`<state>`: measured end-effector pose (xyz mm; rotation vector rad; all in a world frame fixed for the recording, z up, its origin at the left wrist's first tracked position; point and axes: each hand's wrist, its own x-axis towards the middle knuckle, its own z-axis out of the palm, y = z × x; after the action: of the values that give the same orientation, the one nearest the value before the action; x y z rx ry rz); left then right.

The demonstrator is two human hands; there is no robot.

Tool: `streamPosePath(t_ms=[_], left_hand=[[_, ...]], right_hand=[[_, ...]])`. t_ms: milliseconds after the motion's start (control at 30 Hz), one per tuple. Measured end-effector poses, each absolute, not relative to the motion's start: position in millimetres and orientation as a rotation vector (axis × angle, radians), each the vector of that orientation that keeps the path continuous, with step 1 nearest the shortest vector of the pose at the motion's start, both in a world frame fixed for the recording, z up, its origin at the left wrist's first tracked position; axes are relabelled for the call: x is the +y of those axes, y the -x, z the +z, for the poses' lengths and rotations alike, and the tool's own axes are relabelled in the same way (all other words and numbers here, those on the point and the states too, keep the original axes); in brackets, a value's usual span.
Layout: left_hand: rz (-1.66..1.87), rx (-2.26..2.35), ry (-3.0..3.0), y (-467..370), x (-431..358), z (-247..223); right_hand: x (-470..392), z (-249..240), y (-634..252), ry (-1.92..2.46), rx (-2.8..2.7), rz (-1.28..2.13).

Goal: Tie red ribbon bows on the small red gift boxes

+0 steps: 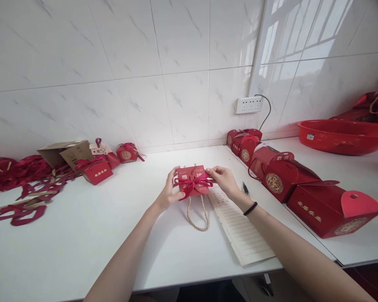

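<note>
A small red gift box [192, 173] with gold lettering lies on the white table in front of me, its top toward me. Across it a dark pink ribbon [193, 183] is tied in a bow. My left hand [169, 191] grips the box's left side, thumb at the lower edge near a ribbon tail. At the right, my right hand [222, 178] pinches the bow's end by the box's corner; its fingertips are partly hidden. A twisted beige cord handle [199, 228] loops from the box toward me.
A lined notebook [244, 237] and a black pen [245, 188] lie to the right. Beyond them stand several red boxes [321, 205] and a red basin [346, 136]. Loose ribbons [28, 209], a cardboard box [77, 157] and a bow-tied box [127, 153] are at the left. A power strip [248, 105] is by the wall.
</note>
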<state>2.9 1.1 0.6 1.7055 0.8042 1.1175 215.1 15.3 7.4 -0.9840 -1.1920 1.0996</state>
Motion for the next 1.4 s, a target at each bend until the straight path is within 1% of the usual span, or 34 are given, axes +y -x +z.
streamPosePath(t_ms=[100,267,467,1400], left_hand=[[1.185,0.766,-1.603,-10.1,-2.7,2.2],[1.335,0.893,-1.527,-20.5,-9.6,5.5],[1.317,0.86,-1.527,-20.4,-8.0,5.3],[1.358,0.931,-1.557,-21.1,-7.4,4.1]], right_hand=[[13.1,7.7,-213.0,0.997,-1.223,1.054],[8.0,9.4,-205.9,0.956,-1.28,1.094],[9.3,8.4,-205.1,0.954,-1.271,1.154],[9.7,7.9,-207.0,0.939,-1.292,1.199]])
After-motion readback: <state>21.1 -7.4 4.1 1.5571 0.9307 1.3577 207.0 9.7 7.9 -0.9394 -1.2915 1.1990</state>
